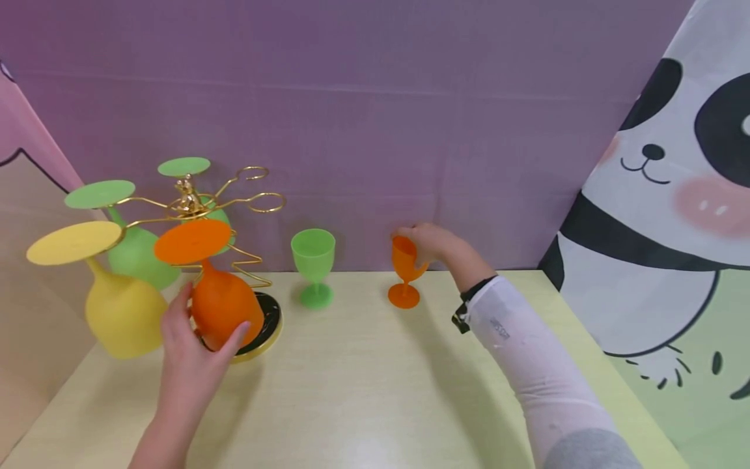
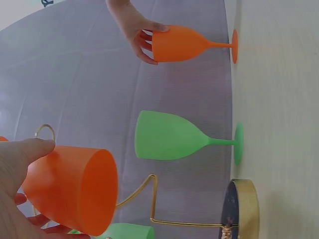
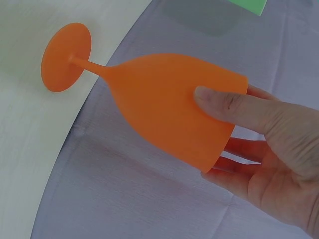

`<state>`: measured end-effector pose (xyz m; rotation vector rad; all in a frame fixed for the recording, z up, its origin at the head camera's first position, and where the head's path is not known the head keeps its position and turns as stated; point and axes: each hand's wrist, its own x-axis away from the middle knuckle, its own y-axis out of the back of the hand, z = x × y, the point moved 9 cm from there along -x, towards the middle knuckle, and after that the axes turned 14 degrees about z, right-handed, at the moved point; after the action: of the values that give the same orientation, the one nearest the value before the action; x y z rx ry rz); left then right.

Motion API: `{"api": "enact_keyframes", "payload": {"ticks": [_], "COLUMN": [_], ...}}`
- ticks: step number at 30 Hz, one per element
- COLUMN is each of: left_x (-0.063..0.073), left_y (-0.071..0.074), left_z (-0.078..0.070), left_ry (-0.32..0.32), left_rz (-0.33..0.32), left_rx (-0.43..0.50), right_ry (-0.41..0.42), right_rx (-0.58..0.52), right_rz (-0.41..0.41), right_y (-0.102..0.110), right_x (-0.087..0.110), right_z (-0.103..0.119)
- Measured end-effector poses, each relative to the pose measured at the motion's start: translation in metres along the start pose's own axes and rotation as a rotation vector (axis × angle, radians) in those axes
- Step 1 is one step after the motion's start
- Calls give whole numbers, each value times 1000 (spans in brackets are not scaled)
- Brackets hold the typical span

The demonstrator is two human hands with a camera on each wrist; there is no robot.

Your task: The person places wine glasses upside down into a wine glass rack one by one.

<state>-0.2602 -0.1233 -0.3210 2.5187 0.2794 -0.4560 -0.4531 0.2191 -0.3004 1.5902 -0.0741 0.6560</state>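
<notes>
My left hand (image 1: pixel 190 358) grips the bowl of an upside-down orange wine glass (image 1: pixel 225 306), thumb on one side and fingers on the other. That glass is at the front of a gold wire rack (image 1: pixel 258 353), its foot up and its open mouth facing down. Farther right, my right hand (image 1: pixel 431 242) holds a second orange wine glass (image 3: pixel 164 94) at its rim, thumb outside the bowl. This glass is upright, its round foot (image 1: pixel 404 296) at the table's back edge. Between the hands, a green wine glass (image 1: pixel 313 254) stands upright on the table.
Two green glasses (image 1: pixel 101 194) and a yellow glass (image 1: pixel 125 319) hang upside down on the rack. Two bare wire loops (image 1: pixel 266 202) stick out on its right. A purple cloth (image 1: pixel 363 143) rises behind the table (image 1: pixel 351 391), and a panda-printed cloth (image 1: pixel 638 221) hangs at right.
</notes>
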Motion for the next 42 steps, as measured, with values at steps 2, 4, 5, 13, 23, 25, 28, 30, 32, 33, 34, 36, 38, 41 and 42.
{"api": "enact_keyframes", "payload": {"ticks": [2, 4, 5, 13, 23, 25, 28, 30, 32, 33, 34, 36, 38, 41, 42], "left_x": [0, 1, 2, 20, -1, -15, -42, -62, -83, -92, -100, -116, -128, -146, -152], "left_y": [3, 7, 9, 53, 105, 110, 115, 118, 119, 119, 118, 115, 111, 106, 104], "left_z": [0, -2, -4, -38, -108, -120, -126, -124, -120, -118, -115, -112, -110, -108, -107], "left_ry": [28, 53, 63, -127, -404, -390, -320, -227, -158, -130, -108, -70, -41, -10, 0], "left_rz": [9, 11, 7, -263, -310, -244, -102, 17, 121, 168, 215, 298, 364, 440, 462], "left_rx": [18, 36, 39, 98, 8, -114, -241, -281, -323, -343, -366, -418, -460, -521, -539], "right_ry": [1, 3, 3, 13, 10, 1, -5, -5, -2, -1, -1, 2, 7, 18, 22], "right_rx": [1, -4, -8, -15, -5, -15, -23, -19, -10, -11, -12, -12, -10, 0, -2], "right_rz": [3, 5, 6, 5, 1, 5, 10, 10, 11, 11, 12, 14, 13, 6, 3], "right_y": [0, 0, -1, 0, 0, 0, -1, 0, 0, 0, 0, -1, -1, -1, -1], "right_x": [0, 0, 0, 0, -2, -2, -3, -3, -2, -2, -2, -2, -1, 0, 0], "right_z": [1, 1, 1, 3, 1, -1, -2, -2, -1, -1, -1, -1, 0, 0, 1]}}
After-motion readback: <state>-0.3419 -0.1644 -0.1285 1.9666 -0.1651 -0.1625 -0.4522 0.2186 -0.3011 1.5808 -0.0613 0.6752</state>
